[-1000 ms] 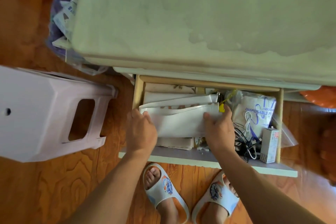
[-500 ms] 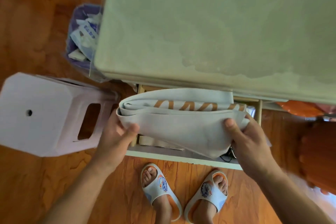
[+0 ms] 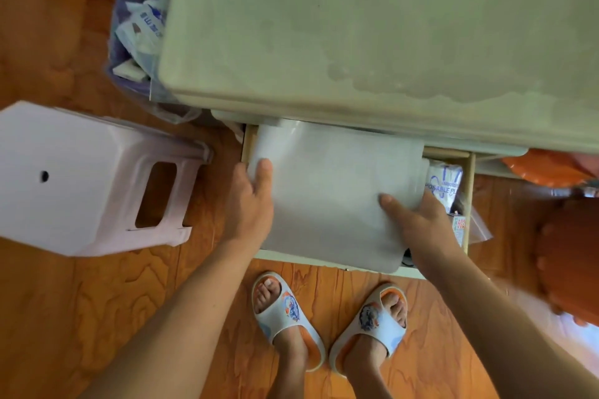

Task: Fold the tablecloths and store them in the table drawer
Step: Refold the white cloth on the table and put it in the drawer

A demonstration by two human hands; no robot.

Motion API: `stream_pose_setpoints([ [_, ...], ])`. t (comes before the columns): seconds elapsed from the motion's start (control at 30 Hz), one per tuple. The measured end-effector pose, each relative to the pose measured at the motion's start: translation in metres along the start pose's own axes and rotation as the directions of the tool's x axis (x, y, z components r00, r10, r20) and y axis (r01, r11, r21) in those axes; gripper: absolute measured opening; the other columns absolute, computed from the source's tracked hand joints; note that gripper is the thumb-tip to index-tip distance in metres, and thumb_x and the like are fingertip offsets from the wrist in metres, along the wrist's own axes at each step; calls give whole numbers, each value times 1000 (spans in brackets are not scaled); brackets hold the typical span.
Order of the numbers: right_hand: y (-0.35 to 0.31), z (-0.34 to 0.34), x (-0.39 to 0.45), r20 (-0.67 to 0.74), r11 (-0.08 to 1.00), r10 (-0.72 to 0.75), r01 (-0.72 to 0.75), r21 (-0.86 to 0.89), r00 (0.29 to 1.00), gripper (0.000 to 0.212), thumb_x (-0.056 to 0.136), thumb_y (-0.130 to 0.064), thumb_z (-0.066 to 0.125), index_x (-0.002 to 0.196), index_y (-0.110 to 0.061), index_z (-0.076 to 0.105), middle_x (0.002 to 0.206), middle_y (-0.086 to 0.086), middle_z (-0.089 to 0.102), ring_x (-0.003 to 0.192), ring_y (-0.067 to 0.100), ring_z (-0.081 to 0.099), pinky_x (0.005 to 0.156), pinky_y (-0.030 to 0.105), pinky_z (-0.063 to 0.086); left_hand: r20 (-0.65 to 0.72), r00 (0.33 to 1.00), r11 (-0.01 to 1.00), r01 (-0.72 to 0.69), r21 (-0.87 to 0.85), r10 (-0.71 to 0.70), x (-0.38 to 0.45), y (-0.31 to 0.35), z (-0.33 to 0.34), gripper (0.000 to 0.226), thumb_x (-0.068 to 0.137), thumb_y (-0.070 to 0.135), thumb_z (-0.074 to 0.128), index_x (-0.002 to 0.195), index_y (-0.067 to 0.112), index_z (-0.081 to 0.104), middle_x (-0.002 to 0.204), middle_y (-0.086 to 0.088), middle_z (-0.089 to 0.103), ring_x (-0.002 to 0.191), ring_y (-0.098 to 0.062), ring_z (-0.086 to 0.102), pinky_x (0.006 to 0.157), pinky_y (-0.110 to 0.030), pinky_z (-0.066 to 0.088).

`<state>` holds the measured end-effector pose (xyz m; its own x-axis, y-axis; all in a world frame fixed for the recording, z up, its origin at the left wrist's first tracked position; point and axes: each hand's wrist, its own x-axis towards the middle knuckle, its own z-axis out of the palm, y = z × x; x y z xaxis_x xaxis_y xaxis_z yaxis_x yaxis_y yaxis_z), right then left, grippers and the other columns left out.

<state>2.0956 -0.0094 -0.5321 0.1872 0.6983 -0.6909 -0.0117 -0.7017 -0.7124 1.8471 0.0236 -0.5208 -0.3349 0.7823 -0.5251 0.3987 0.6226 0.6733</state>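
While both hands work at the open drawer, findings are as follows.
Folded tablecloth [image 3: 334,191]: white, lying flat over the drawer [image 3: 466,204], covering most of it; near edge overhangs the drawer front.
Left hand [image 3: 251,201]: at the cloth's 9 o'clock edge, thumb on top, fingers hidden beneath; grips that edge.
Right hand [image 3: 418,220]: at the cloth's 4 o'clock corner, thumb pressed on top, fingers hidden under; grips it.
Desk [image 3: 372,26]: pale green top, at 12 o'clock of the drawer.
Drawer contents: printed glove packet [image 3: 444,183] at 3 o'clock of the cloth.
Floor: plastic stool [image 3: 81,178] at 9 o'clock; waste bin [image 3: 136,32] at 10 o'clock.
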Motion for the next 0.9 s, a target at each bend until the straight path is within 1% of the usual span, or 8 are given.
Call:
stream_pose_setpoints([
  [0.13, 1, 7, -7, -35, 993, 67, -63, 101, 997, 25, 93, -29, 70, 116, -22, 67, 106, 1, 76, 97, 24, 74, 88, 55, 57, 88, 973, 970, 220, -105, -211, -9, -5, -15, 67, 102, 62, 26, 143, 17, 53, 144, 0, 55, 138, -20, 46, 108, -32, 35],
  [0.23, -2, 9, -8, -52, 993, 77, -72, 94, 996, 29, 91, -31, 72, 117, -20, 67, 107, 2, 76, 97, 24, 74, 90, 57, 57, 71, 959, 961, 271, 54, -274, -15, 4, -16, 71, 103, 63, 21, 139, 14, 57, 144, -10, 56, 135, -30, 48, 97, -32, 35],
  [0.4, -12, 17, -13, -124, 993, 98, -89, 82, 987, 30, 86, -33, 77, 111, -17, 68, 101, 3, 77, 89, 24, 75, 80, 49, 61, -23, 913, 901, 407, 147, -408, -7, 8, -11, 71, 99, 70, 19, 78, 12, 53, 97, -12, 61, 90, -29, 57, 81, -40, 45],
  [0.5, -21, 27, -10, -202, 979, 204, -198, 48, 958, 25, 86, -35, 77, 97, -17, 65, 93, 3, 73, 80, 23, 71, 65, 34, 57, -93, 874, 864, 486, 132, -477, 1, 5, -5, 70, 98, 72, 26, 85, 8, 53, 90, -11, 60, 78, -26, 56, 73, -40, 47],
  [0.57, -24, 31, -5, -247, 932, 359, -362, 35, 900, 36, 84, -42, 76, 102, -15, 62, 94, 2, 66, 83, 23, 65, 69, 31, 50, -106, 838, 832, 545, 103, -535, 7, 7, -3, 70, 96, 74, 32, 98, 6, 50, 87, -9, 56, 73, -25, 54, 71, -38, 45],
  [0.73, -30, 19, -19, -175, 760, 643, -650, 18, 746, 65, 84, -58, 71, 126, -13, 51, 116, 10, 51, 102, 35, 54, 95, 61, 46, 242, 674, 707, 702, 87, -698, 7, 24, -17, 98, 75, 93, 42, 145, 25, 45, 140, -19, 54, 116, -47, 60, 94, -59, 53],
  [0.8, -31, 12, -29, -71, 676, 737, -730, 101, 672, 59, 86, -55, 71, 121, -14, 49, 118, 12, 52, 91, 36, 54, 92, 64, 47, 384, 594, 671, 735, 98, -707, 4, 30, -26, 92, 74, 92, 46, 136, 25, 49, 128, -25, 61, 109, -44, 65, 99, -59, 51],
  [0.9, -34, 9, -39, 52, 681, 717, -715, 155, 695, 54, 90, -55, 66, 128, -18, 55, 107, 9, 62, 77, 29, 58, 67, 47, 53, 449, 580, 654, 756, 13, -680, -1, 32, -31, 82, 72, 88, 55, 116, 20, 60, 106, -18, 72, 98, -37, 71, 101, -55, 52],
])
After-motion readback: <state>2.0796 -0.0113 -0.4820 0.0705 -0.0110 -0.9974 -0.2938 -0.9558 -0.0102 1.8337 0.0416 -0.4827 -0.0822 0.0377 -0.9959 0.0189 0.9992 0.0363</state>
